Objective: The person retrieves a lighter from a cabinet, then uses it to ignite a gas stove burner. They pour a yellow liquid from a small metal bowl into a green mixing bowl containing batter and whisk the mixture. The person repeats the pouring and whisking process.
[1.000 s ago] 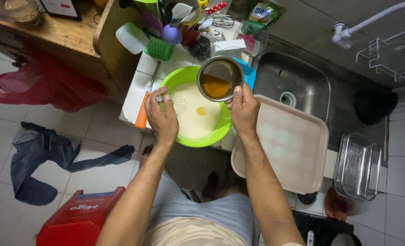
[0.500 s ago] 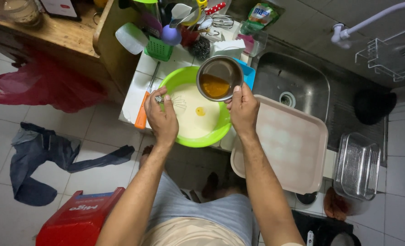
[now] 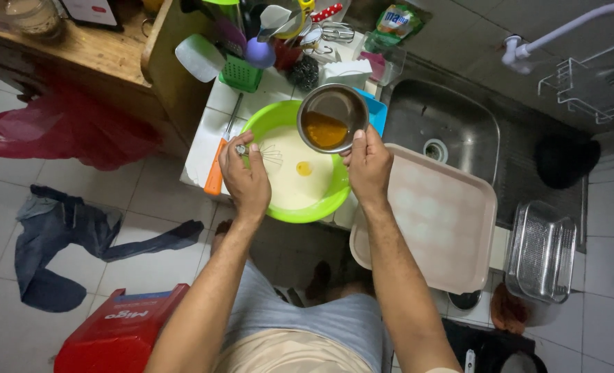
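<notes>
Now, line by line:

Left hand (image 3: 246, 181): closed around the handle of a wire whisk (image 3: 269, 153), fingers curled tight, thumb up beside the handle's metal end; at 9 o'clock of the bowl, over its rim.

Whisk: wires reaching toward 3 o'clock into the pale batter; whether touching the surface, cannot tell.

Right hand (image 3: 369, 168): fingers wrapped on the near edge of a small steel bowl (image 3: 332, 119), thumb over the rim, holding it tilted toward the body; at 3 o'clock of the green bowl.

Steel bowl: raised above the green bowl's 1 o'clock rim, amber liquid pooled on its lower side.

Green bowl (image 3: 274, 120): bright green plastic, standing on the white counter at the front edge, filled with cream-coloured batter; one small yellow spot (image 3: 304, 168) on the batter near the middle.

Orange-handled tool (image 3: 216, 173): lying on the counter at 9 o'clock of the green bowl, just beside the left hand, handle pointing to 6 o'clock.

Pink tray (image 3: 445, 228): at 4 o'clock of the green bowl, under the right forearm, partly over the sink edge.

Steel sink (image 3: 459, 124): at 2 o'clock, drain visible.

Utensil rack (image 3: 252, 41): at 12 o'clock, crowded with kitchen tools.
</notes>
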